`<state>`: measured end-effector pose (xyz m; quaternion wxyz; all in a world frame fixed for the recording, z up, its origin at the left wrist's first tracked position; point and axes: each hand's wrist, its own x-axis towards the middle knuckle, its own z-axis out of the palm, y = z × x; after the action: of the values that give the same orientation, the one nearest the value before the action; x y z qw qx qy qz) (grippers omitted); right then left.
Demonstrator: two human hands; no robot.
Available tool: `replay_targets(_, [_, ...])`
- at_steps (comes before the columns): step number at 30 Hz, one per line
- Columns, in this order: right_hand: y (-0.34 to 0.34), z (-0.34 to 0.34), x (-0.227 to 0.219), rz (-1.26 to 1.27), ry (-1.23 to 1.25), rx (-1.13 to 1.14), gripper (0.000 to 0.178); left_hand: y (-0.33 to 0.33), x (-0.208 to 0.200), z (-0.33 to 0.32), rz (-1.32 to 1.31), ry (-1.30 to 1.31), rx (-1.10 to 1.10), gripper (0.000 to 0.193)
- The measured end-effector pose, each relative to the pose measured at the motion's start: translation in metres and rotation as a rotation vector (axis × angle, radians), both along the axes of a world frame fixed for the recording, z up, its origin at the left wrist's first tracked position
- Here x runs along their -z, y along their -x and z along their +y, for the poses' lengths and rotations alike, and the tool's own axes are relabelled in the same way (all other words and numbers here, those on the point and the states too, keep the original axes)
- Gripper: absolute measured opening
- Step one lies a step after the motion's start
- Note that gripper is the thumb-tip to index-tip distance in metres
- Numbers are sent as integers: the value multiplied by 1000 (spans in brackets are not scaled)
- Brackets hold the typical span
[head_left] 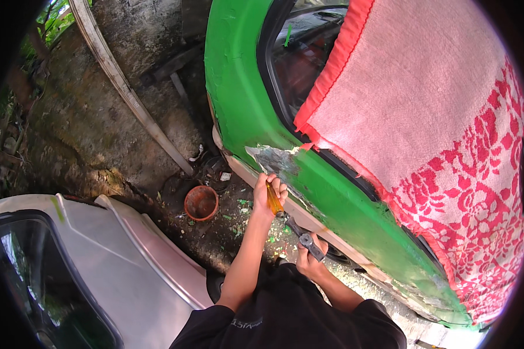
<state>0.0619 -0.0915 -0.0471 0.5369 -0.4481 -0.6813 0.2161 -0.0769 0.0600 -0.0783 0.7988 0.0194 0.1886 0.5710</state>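
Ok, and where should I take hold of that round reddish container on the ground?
The reddish container is probably best pinched by its rim, from above, on the side toward your left hand: its open mouth faces up, exposing the edge. That hand holds the amber-handled tool, so free it first.

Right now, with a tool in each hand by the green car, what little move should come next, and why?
I'd probably check where the tip of the amber-handled tool sits: it doesn't show past the left hand's grip. The ragged grey patch on the green car lies just beyond, and the right hand holds a dark metal tool close by.
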Motion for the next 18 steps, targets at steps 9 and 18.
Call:
replay_targets(9, [5, 21, 25, -155, -123, 62, 13, 3, -1, 3, -3, 37, 18, 24])
replay_targets(18, [11, 25, 28, -156, -99, 158, 6, 7, 2, 6, 26, 19, 40, 24])
